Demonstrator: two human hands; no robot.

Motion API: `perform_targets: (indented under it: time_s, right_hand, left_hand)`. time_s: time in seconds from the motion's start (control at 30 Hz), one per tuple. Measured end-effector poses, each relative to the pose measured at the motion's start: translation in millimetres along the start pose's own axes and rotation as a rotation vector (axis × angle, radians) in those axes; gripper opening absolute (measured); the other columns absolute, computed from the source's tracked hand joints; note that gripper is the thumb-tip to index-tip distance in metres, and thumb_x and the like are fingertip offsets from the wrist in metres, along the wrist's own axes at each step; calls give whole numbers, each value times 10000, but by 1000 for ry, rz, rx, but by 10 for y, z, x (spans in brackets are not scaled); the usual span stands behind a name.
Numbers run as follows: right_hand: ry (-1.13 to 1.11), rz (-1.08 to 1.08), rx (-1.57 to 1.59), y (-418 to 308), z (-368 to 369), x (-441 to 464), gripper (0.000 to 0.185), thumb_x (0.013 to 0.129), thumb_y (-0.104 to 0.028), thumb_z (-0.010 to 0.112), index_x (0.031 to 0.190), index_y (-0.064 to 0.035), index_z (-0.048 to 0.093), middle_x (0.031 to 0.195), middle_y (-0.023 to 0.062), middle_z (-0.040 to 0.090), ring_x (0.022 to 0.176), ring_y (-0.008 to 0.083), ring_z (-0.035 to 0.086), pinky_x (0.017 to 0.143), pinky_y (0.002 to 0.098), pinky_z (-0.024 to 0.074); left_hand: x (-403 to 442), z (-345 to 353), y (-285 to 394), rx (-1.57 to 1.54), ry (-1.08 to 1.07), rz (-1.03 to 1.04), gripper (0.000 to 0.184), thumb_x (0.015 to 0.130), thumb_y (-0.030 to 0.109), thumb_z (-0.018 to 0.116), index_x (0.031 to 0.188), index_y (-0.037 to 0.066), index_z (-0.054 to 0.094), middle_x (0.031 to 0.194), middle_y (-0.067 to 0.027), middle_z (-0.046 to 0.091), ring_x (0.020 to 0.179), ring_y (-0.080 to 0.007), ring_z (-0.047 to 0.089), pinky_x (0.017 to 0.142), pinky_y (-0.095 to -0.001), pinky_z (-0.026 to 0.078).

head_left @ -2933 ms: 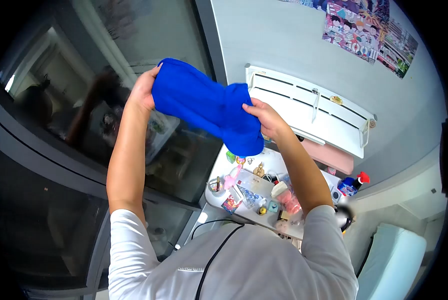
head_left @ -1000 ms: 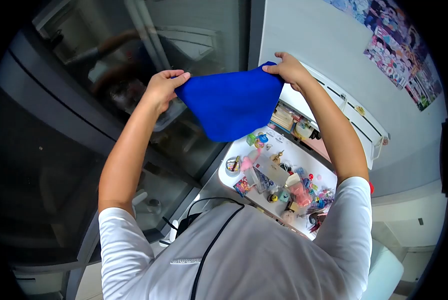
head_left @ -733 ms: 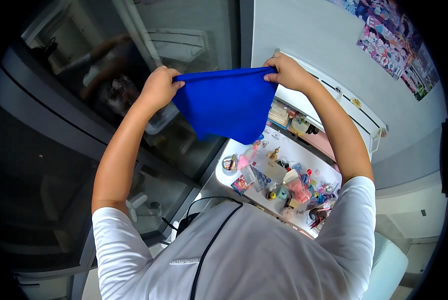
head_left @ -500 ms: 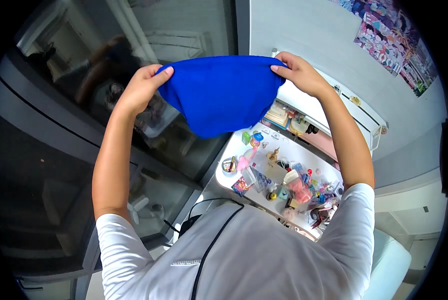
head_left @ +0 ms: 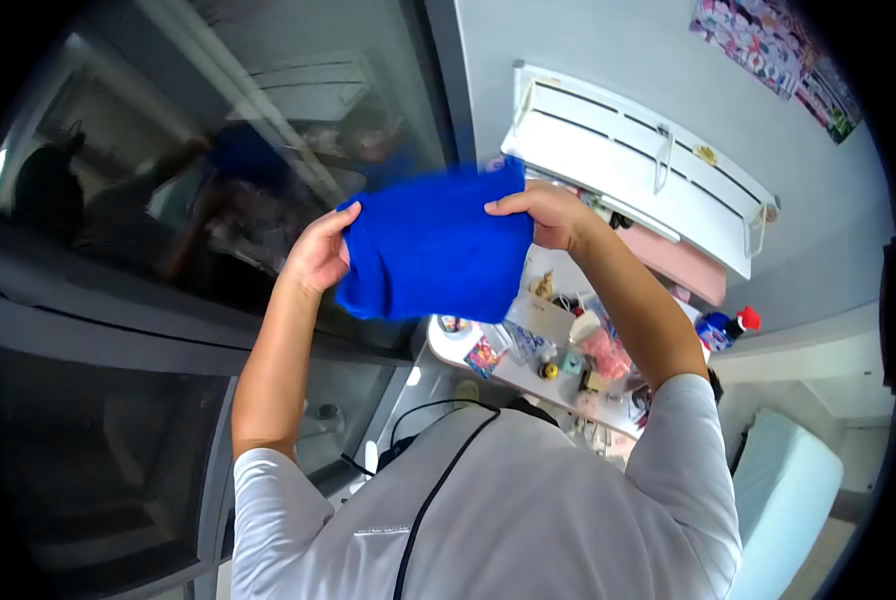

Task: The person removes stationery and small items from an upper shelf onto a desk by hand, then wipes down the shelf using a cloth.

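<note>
A bright blue cloth (head_left: 438, 250) hangs in the air in front of me, held out between both hands. My left hand (head_left: 325, 248) is closed on its left side, thumb on the near face and fingers behind. On the right side, my right hand (head_left: 548, 212) pinches it with the thumb across the front, its other fingers hidden by the fabric. A corner sticks up above the right thumb. The upper and lower edges are somewhat blurred, and I cannot tell whether the cloth is a garment or a plain piece.
Beyond the cloth stands a white desk (head_left: 453, 345) crowded with small items, among them a pink plush-like thing (head_left: 603, 350). A white slatted shelf (head_left: 608, 150) is behind it. Dark reflective glass (head_left: 118, 420) lines the left side. A pale blue padded piece (head_left: 788, 490) stands at lower right.
Both hands have come lower and closer together with the blue cloth. Its spread shape, narrowing downward, has become more squarish, and a corner now stands up at the right. The view has shifted.
</note>
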State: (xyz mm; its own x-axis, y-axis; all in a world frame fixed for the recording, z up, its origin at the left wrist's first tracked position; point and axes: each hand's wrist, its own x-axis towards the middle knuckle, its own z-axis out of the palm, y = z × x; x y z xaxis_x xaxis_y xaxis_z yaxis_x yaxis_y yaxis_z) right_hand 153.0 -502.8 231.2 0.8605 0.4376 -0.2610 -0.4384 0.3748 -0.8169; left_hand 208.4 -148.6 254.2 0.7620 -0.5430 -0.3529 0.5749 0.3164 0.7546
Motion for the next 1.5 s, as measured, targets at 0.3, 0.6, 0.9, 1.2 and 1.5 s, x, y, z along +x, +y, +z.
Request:
perform_targets:
  time_s: [0.3, 0.6, 0.9, 1.2, 1.5]
  right_hand:
    - [433, 247, -85, 202, -455, -490, 454, 827, -22, 779, 1255, 60, 650, 1180, 203, 708, 1059, 340, 699, 982, 467, 546]
    - [580, -102, -738, 244, -932, -1108, 589, 746, -188, 896, 1234, 56, 675, 1266, 223, 662, 1129, 353, 660, 1022, 398, 499]
    - [500, -440, -1595, 276, -1578, -1482, 282, 856, -266, 795, 1010, -35, 744, 1168, 151, 686, 1025, 293, 668, 868, 413, 527]
    - [670, 9, -505, 77, -1831, -1136, 375, 916, -310, 727, 998, 56, 705, 814, 66, 682, 685, 150, 628, 617, 313, 508]
    - [70, -244, -502, 138, -1241, -1196, 337, 962, -157, 690, 1244, 26, 669, 1145, 103, 707, 967, 152, 678, 858, 290, 544]
  left_hand:
    - [321, 98, -565, 367, 371, -127, 368, 903, 8, 625, 1207, -189, 558, 1176, -264, 661, 1065, -349, 687, 928, -483, 559]
    - [603, 759, -764, 852, -8, 84, 633, 811, 132, 851, 1340, -73, 570, 1204, -133, 666, 1060, -206, 647, 941, -337, 520]
    - [1311, 1145, -1060, 1454, -344, 482, 200, 879, 195, 777, 888, 8, 706, 1206, -183, 675, 983, -189, 681, 844, -315, 528]
    - [1803, 1930, -1428, 915, 145, -90, 315, 944, 245, 677, 1008, -63, 692, 861, -104, 709, 708, -168, 657, 646, -309, 529]
    - [1831, 2106, -1598, 347, -59, -169, 297, 948, 165, 679, 1185, -10, 645, 1076, -100, 718, 922, -186, 710, 818, -360, 583]
